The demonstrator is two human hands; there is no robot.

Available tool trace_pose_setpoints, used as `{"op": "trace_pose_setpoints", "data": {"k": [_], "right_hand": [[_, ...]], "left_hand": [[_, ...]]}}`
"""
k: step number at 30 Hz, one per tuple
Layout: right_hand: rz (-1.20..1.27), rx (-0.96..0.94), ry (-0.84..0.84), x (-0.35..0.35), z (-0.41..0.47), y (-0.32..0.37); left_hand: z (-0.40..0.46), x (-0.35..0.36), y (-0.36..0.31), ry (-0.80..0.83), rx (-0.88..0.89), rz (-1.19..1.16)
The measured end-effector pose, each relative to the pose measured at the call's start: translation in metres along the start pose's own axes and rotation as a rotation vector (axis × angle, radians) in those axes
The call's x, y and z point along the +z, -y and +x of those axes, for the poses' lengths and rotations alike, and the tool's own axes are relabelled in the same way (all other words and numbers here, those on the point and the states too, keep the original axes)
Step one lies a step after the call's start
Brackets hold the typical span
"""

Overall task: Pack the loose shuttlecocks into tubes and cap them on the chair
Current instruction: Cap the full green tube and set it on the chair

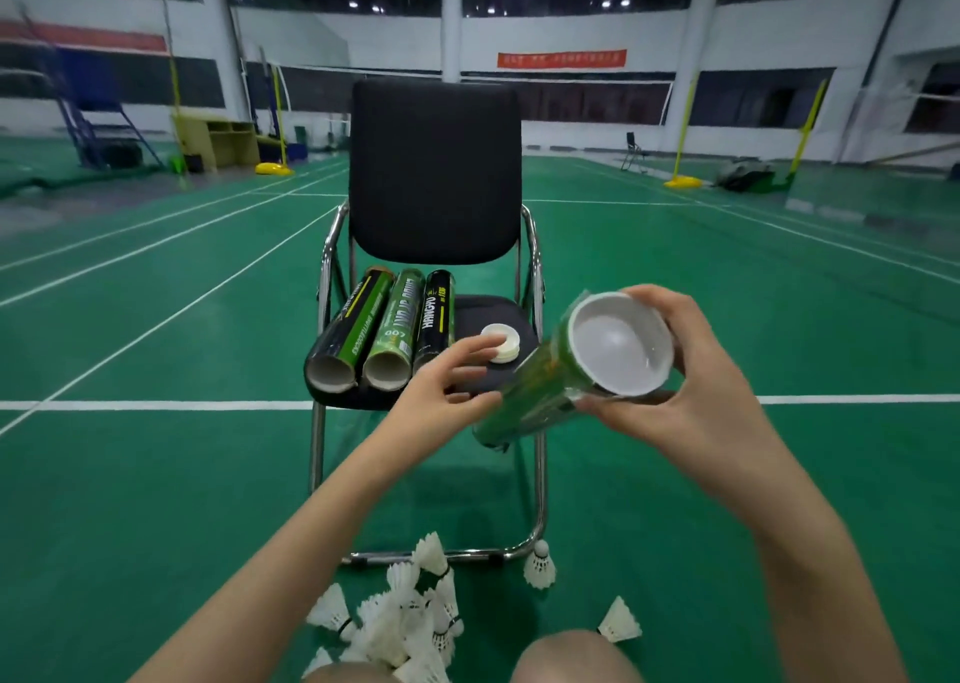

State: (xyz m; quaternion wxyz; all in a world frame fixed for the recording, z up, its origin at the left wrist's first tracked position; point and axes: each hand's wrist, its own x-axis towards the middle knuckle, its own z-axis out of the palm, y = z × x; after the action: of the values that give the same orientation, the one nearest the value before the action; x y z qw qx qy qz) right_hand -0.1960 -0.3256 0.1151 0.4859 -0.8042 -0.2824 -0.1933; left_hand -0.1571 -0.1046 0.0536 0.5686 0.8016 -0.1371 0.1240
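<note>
Early going: three tubes (384, 329) lay side by side on the chair (435, 173) seat, near ends uncapped, and the loose shuttlecocks (405, 615) were heaped on the floor before the chair. The right hand (691, 396) gripped a green tube (561, 370), open-mouthed, beside the seat; the left hand (441, 391), fingers loose, holding nothing, reached toward the white caps (501, 342) on the seat.
</note>
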Motion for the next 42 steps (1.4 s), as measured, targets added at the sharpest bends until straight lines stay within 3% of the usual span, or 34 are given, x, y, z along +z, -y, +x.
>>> {"op": "trace_pose_setpoints", "data": {"k": [4,9,13,17,19,23,33,38,42], "right_hand": [[-0.039,-0.123,-0.064,-0.008,0.018,0.019],[-0.029,-0.209,-0.108,0.0,0.037,0.019],[-0.027,-0.263,-0.118,0.02,0.058,-0.005],[0.007,-0.284,-0.107,0.059,0.08,-0.045],[0.0,-0.323,-0.108,0.079,0.089,-0.065],[-0.002,-0.309,-0.08,0.112,0.106,-0.102],[-0.136,-0.335,-0.016,0.175,0.131,-0.182],[-0.083,-0.274,-0.038,0.19,0.133,-0.199],[-0.04,-0.26,-0.043,0.198,0.129,-0.209]], "left_hand": [[0.001,0.01,-0.053,0.042,0.259,0.035],[0.015,0.012,-0.076,-0.075,0.379,0.024],[0.025,0.003,-0.07,-0.077,0.341,-0.002],[0.031,-0.005,-0.054,-0.107,0.207,-0.271],[0.037,-0.005,-0.042,-0.094,0.169,-0.284],[0.06,-0.004,0.004,-0.158,0.225,0.019],[0.1,-0.024,0.097,-0.197,0.188,0.196],[0.097,-0.034,0.146,-0.312,0.106,0.703],[0.099,-0.031,0.184,-0.323,0.237,1.134]]}}
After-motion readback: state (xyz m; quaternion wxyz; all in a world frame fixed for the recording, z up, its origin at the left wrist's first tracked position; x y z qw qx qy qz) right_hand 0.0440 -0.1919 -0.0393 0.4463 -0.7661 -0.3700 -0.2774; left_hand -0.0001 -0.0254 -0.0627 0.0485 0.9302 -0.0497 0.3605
